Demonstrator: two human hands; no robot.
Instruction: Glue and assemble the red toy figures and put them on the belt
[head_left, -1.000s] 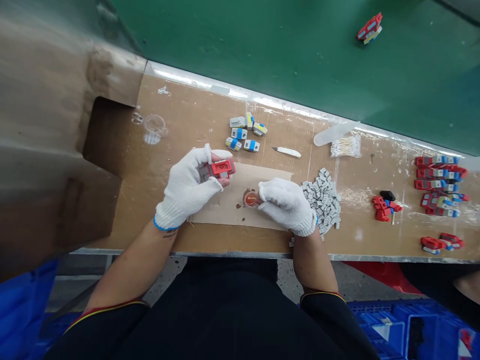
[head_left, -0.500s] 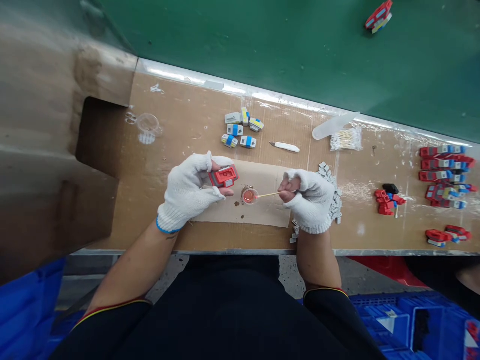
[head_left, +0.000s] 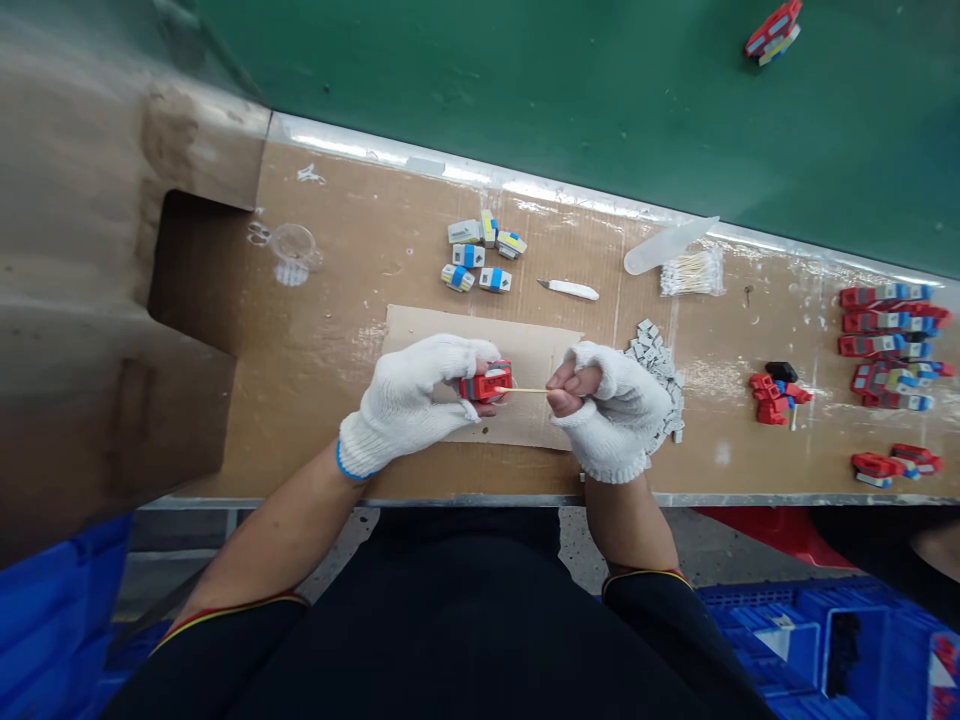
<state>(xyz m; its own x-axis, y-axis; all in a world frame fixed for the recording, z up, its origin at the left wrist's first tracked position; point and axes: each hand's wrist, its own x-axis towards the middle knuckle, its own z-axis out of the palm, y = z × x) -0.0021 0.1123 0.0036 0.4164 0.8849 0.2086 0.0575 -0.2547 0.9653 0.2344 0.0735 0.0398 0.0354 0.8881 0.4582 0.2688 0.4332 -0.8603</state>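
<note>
My left hand (head_left: 424, 395), in a white glove with bare fingertips, grips a red and grey toy part (head_left: 487, 384) above a sheet of cardboard (head_left: 420, 325). My right hand (head_left: 607, 405), gloved the same way, pinches a thin cotton swab (head_left: 529, 390). The swab's tip is at the recess of the red part. The small cup of reddish liquid is hidden behind my left hand and the part. Beside my right hand lies a pile of small grey pieces (head_left: 656, 365).
Several white, blue and yellow blocks (head_left: 469, 256), a craft knife (head_left: 570, 289), a swab pack (head_left: 691, 273) and a clear plastic piece (head_left: 667, 247) lie beyond my hands. Red toys (head_left: 874, 346) stand right. A clear round cup (head_left: 294, 247) is left. Green surface (head_left: 525, 90) behind.
My left hand has moved right and slightly nearer with the red part, now over the cup's place. The swab has left the cup, and its tip now meets the part.
</note>
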